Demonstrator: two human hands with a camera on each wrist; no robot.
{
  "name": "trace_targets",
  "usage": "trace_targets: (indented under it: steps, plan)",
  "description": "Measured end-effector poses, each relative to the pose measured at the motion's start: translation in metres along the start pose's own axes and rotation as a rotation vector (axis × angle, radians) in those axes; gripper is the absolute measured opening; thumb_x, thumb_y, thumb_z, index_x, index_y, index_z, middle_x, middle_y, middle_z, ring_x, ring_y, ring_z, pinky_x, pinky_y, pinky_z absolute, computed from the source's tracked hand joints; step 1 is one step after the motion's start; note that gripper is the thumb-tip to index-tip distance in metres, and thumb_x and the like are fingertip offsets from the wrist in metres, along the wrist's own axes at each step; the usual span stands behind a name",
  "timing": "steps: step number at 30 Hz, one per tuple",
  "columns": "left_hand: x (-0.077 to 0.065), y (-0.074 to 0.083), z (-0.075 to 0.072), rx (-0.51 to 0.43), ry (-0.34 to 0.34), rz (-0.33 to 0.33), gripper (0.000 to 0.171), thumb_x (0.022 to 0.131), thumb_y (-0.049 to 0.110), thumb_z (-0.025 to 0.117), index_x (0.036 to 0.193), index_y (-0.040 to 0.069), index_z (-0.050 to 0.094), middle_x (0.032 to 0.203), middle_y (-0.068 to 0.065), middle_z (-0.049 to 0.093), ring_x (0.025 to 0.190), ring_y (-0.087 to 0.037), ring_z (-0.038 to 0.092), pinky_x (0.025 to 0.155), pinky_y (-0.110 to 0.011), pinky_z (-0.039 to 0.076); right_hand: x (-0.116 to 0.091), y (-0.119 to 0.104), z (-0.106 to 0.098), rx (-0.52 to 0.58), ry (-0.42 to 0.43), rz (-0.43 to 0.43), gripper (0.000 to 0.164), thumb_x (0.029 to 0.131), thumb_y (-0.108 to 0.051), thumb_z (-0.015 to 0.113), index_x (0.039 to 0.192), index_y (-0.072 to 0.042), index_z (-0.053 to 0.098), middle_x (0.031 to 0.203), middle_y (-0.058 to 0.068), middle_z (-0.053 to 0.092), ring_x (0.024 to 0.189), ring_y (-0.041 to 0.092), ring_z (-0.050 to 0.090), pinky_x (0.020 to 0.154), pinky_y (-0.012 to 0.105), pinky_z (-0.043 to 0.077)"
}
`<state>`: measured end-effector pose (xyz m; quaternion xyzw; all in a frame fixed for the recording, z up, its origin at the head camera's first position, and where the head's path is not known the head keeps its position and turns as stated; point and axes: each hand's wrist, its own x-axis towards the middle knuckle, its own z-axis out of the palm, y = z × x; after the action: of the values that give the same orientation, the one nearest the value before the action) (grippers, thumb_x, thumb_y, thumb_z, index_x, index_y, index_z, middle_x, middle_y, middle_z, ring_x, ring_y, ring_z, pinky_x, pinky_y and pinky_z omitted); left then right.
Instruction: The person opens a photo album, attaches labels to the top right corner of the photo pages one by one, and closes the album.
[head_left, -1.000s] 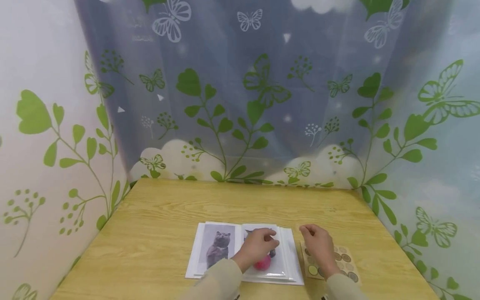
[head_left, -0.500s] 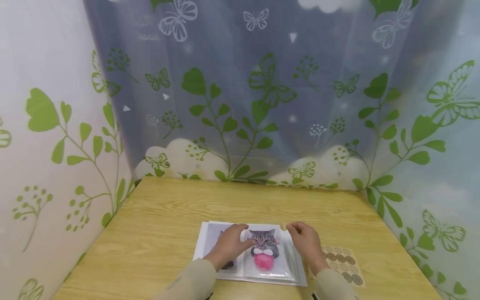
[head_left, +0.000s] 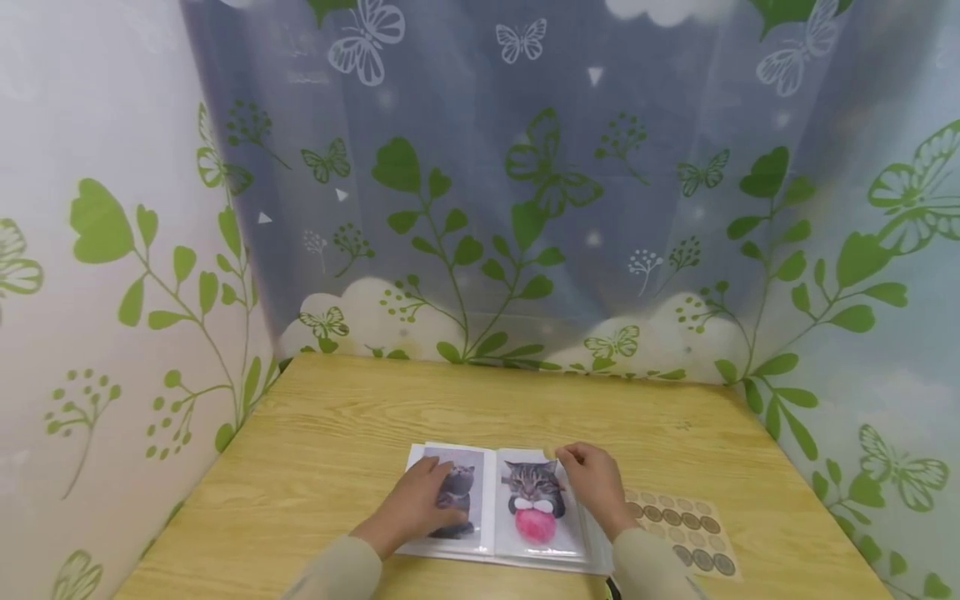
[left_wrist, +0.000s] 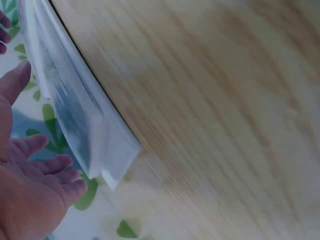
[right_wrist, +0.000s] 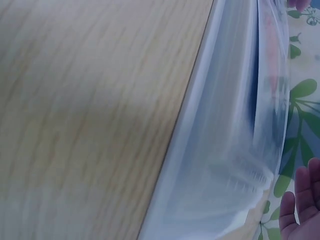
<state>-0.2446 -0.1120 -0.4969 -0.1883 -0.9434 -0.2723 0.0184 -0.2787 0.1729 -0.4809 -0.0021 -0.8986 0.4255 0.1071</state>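
Observation:
A white photo album (head_left: 490, 508) lies spread out on the table, with clear sleeves over its pages. Its left page holds a photo of a grey cat (head_left: 463, 485), partly covered by my left hand (head_left: 411, 504), whose fingers are spread and relaxed. On the right page is a photo of a tabby cat (head_left: 534, 483) with a pink fluffy ball. At that page's top right corner my right hand (head_left: 597, 486) pinches a small pale sticker (head_left: 551, 455) between thumb and forefinger. The wrist views show the album's stacked sleeves (left_wrist: 75, 110) edge-on, slightly raised from its cover.
A tan sheet of round stickers (head_left: 701, 546) lies right of the album, partly behind the right forearm. The wooden table (head_left: 360, 408) ends at a curtain (head_left: 465, 208) printed with leaves and butterflies, which also hangs on both sides.
My left hand has moved left, from the tabby photo to the grey cat photo. My right hand has come left from above the sticker sheet to the album's corner, carrying the sticker.

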Motion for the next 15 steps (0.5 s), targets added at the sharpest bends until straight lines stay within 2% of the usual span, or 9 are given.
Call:
trace_targets:
  steps: [6, 9, 15]
  plan:
    - [-0.007, -0.004, -0.001, 0.041, -0.056, 0.013, 0.087, 0.078, 0.044, 0.081, 0.140, -0.008, 0.048, 0.146, -0.035, 0.038, 0.137, -0.051, 0.033, 0.113, -0.061, 0.027, 0.003, -0.009, 0.013, 0.014, -0.030, -0.017, 0.018, 0.096, -0.020, 0.064, 0.093, -0.005, 0.074, 0.076, 0.002, 0.064, 0.067, 0.014, 0.054, 0.062, 0.032, 0.048]
    - [-0.010, -0.007, 0.001, 0.080, -0.059, 0.016, 0.087, 0.079, 0.046, 0.079, 0.141, -0.006, 0.048, 0.148, -0.035, 0.035, 0.138, -0.052, 0.030, 0.114, -0.061, 0.025, 0.006, -0.013, 0.020, -0.020, -0.031, -0.054, 0.017, 0.096, -0.021, 0.065, 0.092, -0.007, 0.074, 0.079, -0.001, 0.065, 0.071, 0.014, 0.053, 0.067, 0.034, 0.048]
    - [-0.014, -0.011, 0.004, 0.152, -0.072, 0.001, 0.089, 0.081, 0.053, 0.075, 0.142, -0.005, 0.047, 0.149, -0.037, 0.032, 0.139, -0.054, 0.028, 0.113, -0.063, 0.025, 0.012, -0.017, 0.037, -0.063, -0.079, -0.103, 0.016, 0.096, -0.022, 0.064, 0.093, -0.009, 0.074, 0.077, -0.002, 0.063, 0.068, 0.014, 0.051, 0.064, 0.033, 0.045]
